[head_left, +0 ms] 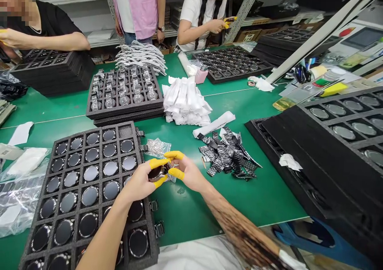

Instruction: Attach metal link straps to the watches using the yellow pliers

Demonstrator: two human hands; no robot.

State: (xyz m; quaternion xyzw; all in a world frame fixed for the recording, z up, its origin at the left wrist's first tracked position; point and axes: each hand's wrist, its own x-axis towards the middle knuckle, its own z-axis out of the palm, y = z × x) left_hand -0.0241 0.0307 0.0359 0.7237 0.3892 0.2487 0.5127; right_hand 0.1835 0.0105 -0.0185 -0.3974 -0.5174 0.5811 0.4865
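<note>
My left hand (140, 181), with yellow finger covers, grips a round dark watch (155, 174) between thumb and fingers. On the watch's right side, my right hand (190, 173) pinches a dark metal link strap (167, 167) against it; whether the two are joined I cannot tell. Beneath my left forearm lies a black foam tray (100, 152) with rows of round watch heads in its compartments. A small clear bag of thin metal pins (156, 146) rests just beyond my hands. To the right is a loose pile of dark metal link straps (226, 152).
White wrapped strips (187, 100) are heaped behind the pile. Another foam tray holds watches with metal straps (124, 87). Stacked foam trays (338, 122) stand at right, clear plastic bags (24, 190) at left. Three other people (199, 18) are across the green table (179, 222).
</note>
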